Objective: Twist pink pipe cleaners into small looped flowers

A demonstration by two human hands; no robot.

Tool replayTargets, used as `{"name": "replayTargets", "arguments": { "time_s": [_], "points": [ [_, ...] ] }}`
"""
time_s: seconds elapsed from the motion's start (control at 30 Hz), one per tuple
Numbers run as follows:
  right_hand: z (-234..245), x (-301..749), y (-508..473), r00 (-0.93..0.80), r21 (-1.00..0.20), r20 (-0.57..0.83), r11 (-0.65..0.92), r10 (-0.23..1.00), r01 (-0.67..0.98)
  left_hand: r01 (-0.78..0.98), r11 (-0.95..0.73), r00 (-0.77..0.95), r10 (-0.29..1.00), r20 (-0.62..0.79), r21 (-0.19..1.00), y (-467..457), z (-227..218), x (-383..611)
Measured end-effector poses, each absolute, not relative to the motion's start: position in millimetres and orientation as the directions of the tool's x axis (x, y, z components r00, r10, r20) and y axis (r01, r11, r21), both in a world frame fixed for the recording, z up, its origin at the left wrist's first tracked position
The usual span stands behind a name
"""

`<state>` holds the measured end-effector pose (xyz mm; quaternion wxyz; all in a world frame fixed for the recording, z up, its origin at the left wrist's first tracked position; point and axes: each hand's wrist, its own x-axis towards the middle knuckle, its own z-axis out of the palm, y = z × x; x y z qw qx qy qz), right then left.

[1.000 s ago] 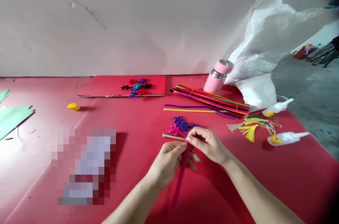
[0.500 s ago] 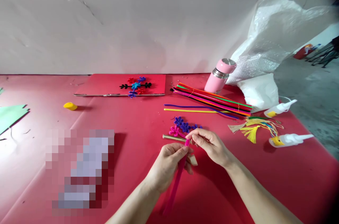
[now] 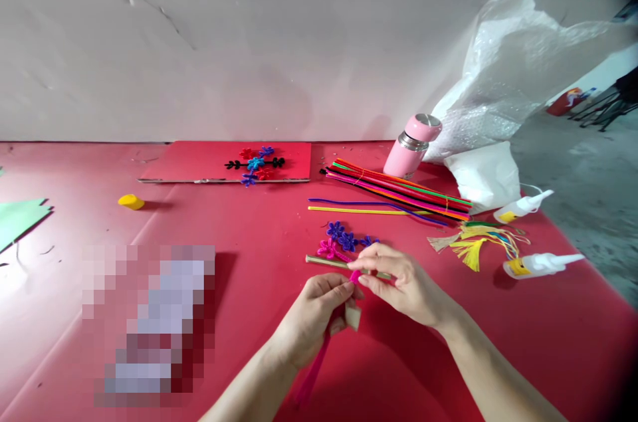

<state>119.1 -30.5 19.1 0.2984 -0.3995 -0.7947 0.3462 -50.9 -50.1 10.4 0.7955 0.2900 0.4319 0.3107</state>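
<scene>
My left hand is closed around a pink pipe cleaner, whose long tail runs down toward me; the same hand also holds a short tan stick. My right hand pinches the bent top end of the pink pipe cleaner just above the left fingers. Just beyond my hands lie a thin tan stick and small twisted flowers, magenta and purple, on the red table cover.
A bundle of coloured pipe cleaners lies at the back right, with loose purple and yellow ones beside it. Nearby are a pink flask, a white plastic bag, two glue bottles, tassels, a red card with flowers and a yellow cap.
Both hands have dropped slightly toward me. My right hand shifted right and down, bending the pink end over. The short tan stick now shows under my left fingers.
</scene>
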Motion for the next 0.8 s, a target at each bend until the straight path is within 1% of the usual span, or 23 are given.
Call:
{"name": "replayTargets", "arguments": {
  "time_s": [0.1,0.17,0.2,0.3,0.43,0.53,0.6,0.67,0.73,0.77,0.8],
  "points": [
    [23.7,121.8,-31.9,-0.583,-0.518,0.322,0.654,0.746,0.551,-0.241,0.667,0.46,0.718,-0.522,0.705,-49.1,13.7,-52.0],
    [24.1,123.8,-32.9,-0.623,-0.35,0.386,0.733,0.68,0.583,-0.234,0.679,0.493,0.7,-0.516,0.696,-48.9,15.5,-52.7],
    [23.9,125.1,-33.4,-0.645,-0.29,0.404,0.759,0.649,0.583,-0.229,0.682,0.511,0.692,-0.51,0.695,-49.0,16.2,-53.0],
    [24.1,130.2,-35.2,-0.703,-0.186,0.417,0.811,0.576,0.554,-0.196,0.693,0.558,0.661,-0.502,0.694,-49.9,17.9,-53.9],
    [31.0,136.2,-36.9,-0.769,-0.118,0.4,0.86,0.498,0.496,-0.13,0.702,0.579,0.627,-0.521,0.7,-51.0,20.3,-55.5],
    [39.4,136.4,-38.8,-0.83,-0.065,0.353,0.896,0.432,0.438,-0.006,0.655,0.574,0.621,-0.534,0.755,-51.7,25.4,-57.7],
    [43.0,134.4,-41.9,-0.872,-0.047,0.301,0.92,0.385,0.39,0.164,0.55,0.582,0.616,-0.531,0.819,-52.7,31.1,-59.2],
    [43.3,131.2,-46.8,-0.904,-0.052,0.243,0.936,0.35,0.348,0.362,0.379,0.597,0.607,-0.524,0.851,-55.1,37.4,-59.9],
    [40.8,127.8,-53.1,-0.914,-0.101,0.198,0.935,0.353,0.339,0.505,0.14,0.624,0.623,-0.472,0.852,-59.7,41.8,-59.7],
    [38.9,126.2,-56.4,-0.909,-0.154,0.183,0.925,0.373,0.349,0.541,-0.011,0.649,0.641,-0.409,0.841,-62.7,42.6,-59.3],
    [37.0,124.8,-59.7,-0.896,-0.235,0.17,0.9,0.41,0.367,0.555,-0.184,0.687,0.651,-0.322,0.811,-66.2,42.4,-58.8]
  ]
}}
